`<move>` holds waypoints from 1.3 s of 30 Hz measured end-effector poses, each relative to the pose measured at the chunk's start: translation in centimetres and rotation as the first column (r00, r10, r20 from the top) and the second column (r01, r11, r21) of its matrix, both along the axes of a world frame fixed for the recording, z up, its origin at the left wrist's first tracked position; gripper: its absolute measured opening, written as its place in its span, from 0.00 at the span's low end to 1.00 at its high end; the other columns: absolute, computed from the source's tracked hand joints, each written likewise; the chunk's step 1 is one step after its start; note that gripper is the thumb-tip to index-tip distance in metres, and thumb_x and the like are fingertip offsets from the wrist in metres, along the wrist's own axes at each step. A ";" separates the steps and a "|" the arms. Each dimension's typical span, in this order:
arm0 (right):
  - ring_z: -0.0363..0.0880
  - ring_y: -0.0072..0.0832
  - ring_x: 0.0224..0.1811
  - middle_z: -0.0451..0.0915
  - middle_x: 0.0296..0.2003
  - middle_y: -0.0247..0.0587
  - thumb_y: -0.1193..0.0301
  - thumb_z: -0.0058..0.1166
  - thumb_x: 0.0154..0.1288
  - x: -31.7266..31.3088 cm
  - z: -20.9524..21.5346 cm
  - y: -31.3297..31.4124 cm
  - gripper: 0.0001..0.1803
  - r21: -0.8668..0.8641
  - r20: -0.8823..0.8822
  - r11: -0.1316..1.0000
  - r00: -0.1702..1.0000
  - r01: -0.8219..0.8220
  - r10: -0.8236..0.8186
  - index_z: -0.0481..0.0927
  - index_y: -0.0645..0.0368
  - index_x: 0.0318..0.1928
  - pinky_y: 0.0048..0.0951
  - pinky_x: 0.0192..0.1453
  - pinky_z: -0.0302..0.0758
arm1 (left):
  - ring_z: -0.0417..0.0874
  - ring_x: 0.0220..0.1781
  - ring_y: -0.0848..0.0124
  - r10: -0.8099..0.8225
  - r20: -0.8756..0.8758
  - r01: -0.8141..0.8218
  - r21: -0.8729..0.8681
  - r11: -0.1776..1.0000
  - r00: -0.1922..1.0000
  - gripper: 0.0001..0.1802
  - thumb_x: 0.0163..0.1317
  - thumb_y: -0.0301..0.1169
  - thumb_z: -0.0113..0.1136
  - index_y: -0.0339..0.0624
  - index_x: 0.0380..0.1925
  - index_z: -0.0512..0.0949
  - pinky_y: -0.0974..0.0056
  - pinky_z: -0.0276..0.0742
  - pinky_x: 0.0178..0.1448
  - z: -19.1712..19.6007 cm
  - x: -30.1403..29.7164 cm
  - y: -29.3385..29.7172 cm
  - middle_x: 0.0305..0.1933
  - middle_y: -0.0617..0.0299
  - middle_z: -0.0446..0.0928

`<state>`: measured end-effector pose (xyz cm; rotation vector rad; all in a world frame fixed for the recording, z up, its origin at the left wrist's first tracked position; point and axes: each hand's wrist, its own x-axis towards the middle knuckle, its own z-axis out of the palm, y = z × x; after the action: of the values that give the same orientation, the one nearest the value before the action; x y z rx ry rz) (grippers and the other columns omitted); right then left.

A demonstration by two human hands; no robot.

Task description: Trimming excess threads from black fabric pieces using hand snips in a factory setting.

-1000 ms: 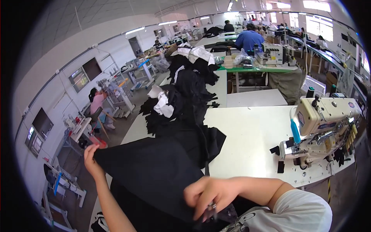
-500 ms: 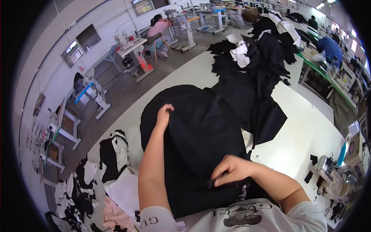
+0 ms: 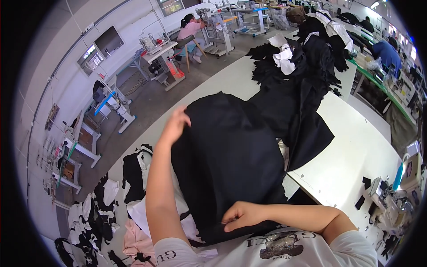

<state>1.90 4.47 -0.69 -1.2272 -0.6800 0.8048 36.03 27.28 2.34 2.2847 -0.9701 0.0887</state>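
Observation:
A large black fabric piece (image 3: 235, 147) lies spread and partly raised over the pale table in front of me, its near end against my shirt. My left hand (image 3: 177, 124) is at its far left edge, fingers bent over the border and closed on the cloth. Low down near my body, my right hand (image 3: 242, 216) pinches the same fabric with thumb and forefinger. A thin light glint shows at the right fingertips, too small to name. More black cloth (image 3: 307, 138) lies beyond, to the right of the piece I hold.
Black and white cloth (image 3: 284, 60) is heaped at the table's far end. Scraps (image 3: 93, 213) and pink cloth (image 3: 138, 238) lie at the left. Sewing machines (image 3: 387, 200) stand at right, more along the left wall. A person (image 3: 191, 31) sits far off; another (image 3: 386, 55) bends at far right.
My left hand has moved left and slightly away from me, and the fabric's far left edge has shifted right. My right hand has come left and nearer my body. The whole view has turned slightly.

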 end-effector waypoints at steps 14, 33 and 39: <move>0.78 0.24 0.24 0.82 0.24 0.40 0.65 0.60 0.63 -4.4 -4.9 6.2 0.13 -0.231 0.254 0.942 0.949 0.245 -0.185 0.84 0.63 0.39 0.29 0.30 0.72 | 0.73 0.64 0.49 0.368 0.235 -0.422 0.249 0.872 0.899 0.17 0.46 0.11 0.49 0.43 0.25 0.83 0.56 0.68 0.67 -10.1 -9.2 7.6 0.62 0.47 0.73; 0.71 0.15 0.24 0.76 0.21 0.31 0.63 0.41 0.75 -11.3 -5.3 -14.4 0.19 -0.186 -0.123 0.540 0.526 0.821 -0.841 0.81 0.66 0.42 0.19 0.32 0.66 | 0.79 0.42 0.74 -0.403 -0.813 0.107 -0.397 0.912 0.420 0.11 0.62 0.19 0.56 0.36 0.44 0.69 0.70 0.76 0.48 -7.8 -31.3 -20.1 0.41 0.55 0.80; 0.67 0.13 0.19 0.78 0.19 0.30 0.64 0.52 0.69 -10.6 -6.8 -15.3 0.12 -0.256 -0.170 0.513 0.484 0.819 -0.858 0.77 0.61 0.35 0.19 0.24 0.60 | 0.76 0.39 0.76 -0.495 -0.782 0.129 -0.486 0.865 0.379 0.27 0.67 0.28 0.57 0.37 0.65 0.64 0.70 0.74 0.49 -7.0 -32.4 -20.0 0.62 0.56 0.73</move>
<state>-8.70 -10.86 -7.53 -1.3397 0.2777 0.1502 3.61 7.30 -4.70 1.3748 -0.6742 -0.9801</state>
